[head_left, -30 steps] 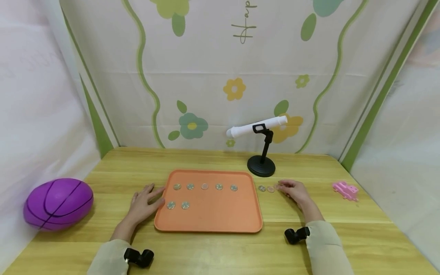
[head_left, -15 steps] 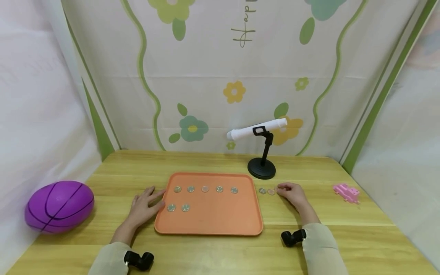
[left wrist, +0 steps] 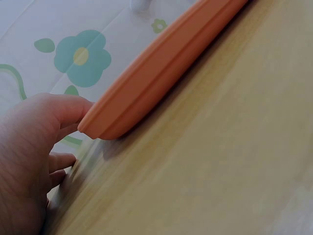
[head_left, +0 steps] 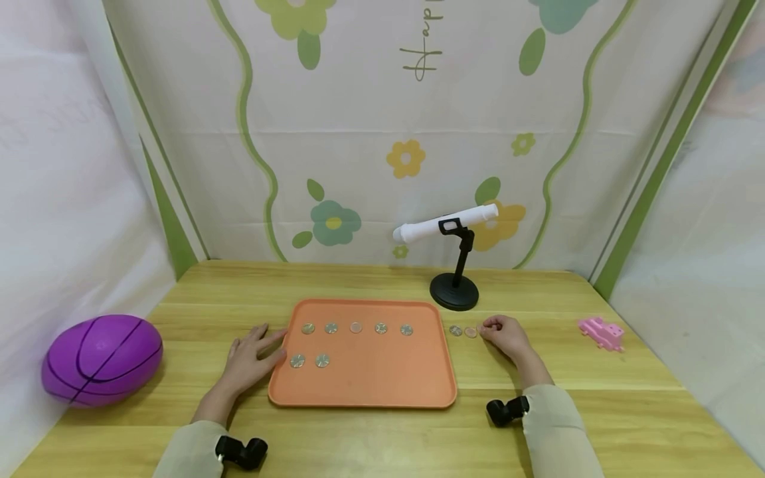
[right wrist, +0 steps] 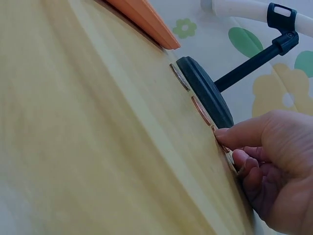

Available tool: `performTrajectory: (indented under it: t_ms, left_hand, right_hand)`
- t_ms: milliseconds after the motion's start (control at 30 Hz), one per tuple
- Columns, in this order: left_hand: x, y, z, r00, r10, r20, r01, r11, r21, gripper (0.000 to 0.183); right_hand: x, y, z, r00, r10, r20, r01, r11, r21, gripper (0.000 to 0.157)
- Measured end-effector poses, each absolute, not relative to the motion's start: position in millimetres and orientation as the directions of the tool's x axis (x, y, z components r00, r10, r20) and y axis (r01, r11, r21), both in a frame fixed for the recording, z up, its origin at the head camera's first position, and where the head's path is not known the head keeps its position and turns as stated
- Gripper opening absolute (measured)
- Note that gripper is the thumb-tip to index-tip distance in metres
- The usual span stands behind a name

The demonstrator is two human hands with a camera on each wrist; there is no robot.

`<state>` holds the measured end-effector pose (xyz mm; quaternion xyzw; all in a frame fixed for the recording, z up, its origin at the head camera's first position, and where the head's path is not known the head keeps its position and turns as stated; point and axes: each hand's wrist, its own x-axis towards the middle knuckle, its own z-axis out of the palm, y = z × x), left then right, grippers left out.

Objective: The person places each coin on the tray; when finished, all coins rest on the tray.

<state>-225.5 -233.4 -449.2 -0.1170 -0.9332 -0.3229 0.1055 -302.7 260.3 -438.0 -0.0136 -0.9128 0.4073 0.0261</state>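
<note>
My left hand (head_left: 248, 362) rests beside the orange tray (head_left: 382, 383), its fingers loosely spread. Thumb and index finger touch the tray's left rim, as the left wrist view (left wrist: 29, 142) also suggests. Two rows of coins lie flat on the tray, a copper-toned coin (head_left: 355, 328) among silvery ones. Right of the tray, a silvery coin (head_left: 456, 330) and a copper-toned coin (head_left: 471, 332) lie on the table. Beside them my right hand (head_left: 507, 337), fingers curled, pinches another coin (right wrist: 222, 142) at the tabletop, mostly hidden by the fingertips.
Behind the coins stands a white microphone (head_left: 418, 230) on a black stand (head_left: 454, 292). A purple ball (head_left: 103, 360) sits at the far left. At the right lies a pink toy (head_left: 601, 333). A patterned cloth backs the wooden table (head_left: 358, 438).
My right wrist has shifted slightly left, with the fingertips staying at the coin. My left hand keeps its place at the tray. The head view has tilted a little.
</note>
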Motion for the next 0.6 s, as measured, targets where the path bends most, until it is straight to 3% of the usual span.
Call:
performTrajectory:
  t_ms: [433,600]
  left_hand:
    - [-225.1,-232.8,-447.6,-0.948,0.156,0.279,0.294,0.766,0.572,0.046]
    - [-225.3,-233.1,-447.5,-0.948,0.153,0.278,0.292,0.766,0.573,0.046]
  right_hand:
    - [-296.4,257.9,-446.0,-0.981,0.071,0.182,-0.1,0.615,-0.782,0.019]
    - [-294.2,256.9,-444.9,-0.981,0.066,0.18,-0.104,0.609,-0.786,0.025]
